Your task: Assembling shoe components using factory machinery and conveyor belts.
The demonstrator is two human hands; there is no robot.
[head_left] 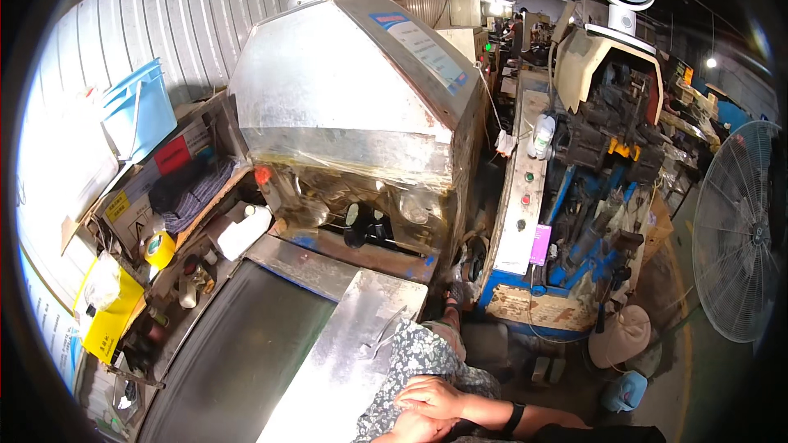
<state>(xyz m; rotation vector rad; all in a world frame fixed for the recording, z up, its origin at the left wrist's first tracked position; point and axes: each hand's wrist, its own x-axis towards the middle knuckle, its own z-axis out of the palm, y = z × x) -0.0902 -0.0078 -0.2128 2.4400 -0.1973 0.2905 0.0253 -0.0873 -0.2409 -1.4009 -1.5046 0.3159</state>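
My right hand [432, 395] lies across the top of my left hand [420, 427] on my lap, at the lower middle. Its fingers are together and bent loosely over the left hand. A dark band [514, 417] circles my right wrist. The fingers of my left hand are mostly hidden underneath. I see no tool or part in either hand. Patterned cloth [394, 390] covers my lap under them. Just left of my lap is a pale metal plate [341, 353], beside a dark conveyor belt [246, 353]. Black pieces [355, 226] stand at the opening of the hooded metal machine [328, 82].
A cluttered shelf on the left holds a white plastic container [244, 231], yellow tape [160, 249] and a blue bin [141, 111]. A blue-framed machine [538, 303] stands to the right. Farther right are a stool with a pale cover [625, 336], a small blue bucket [625, 392] and a large fan [739, 230].
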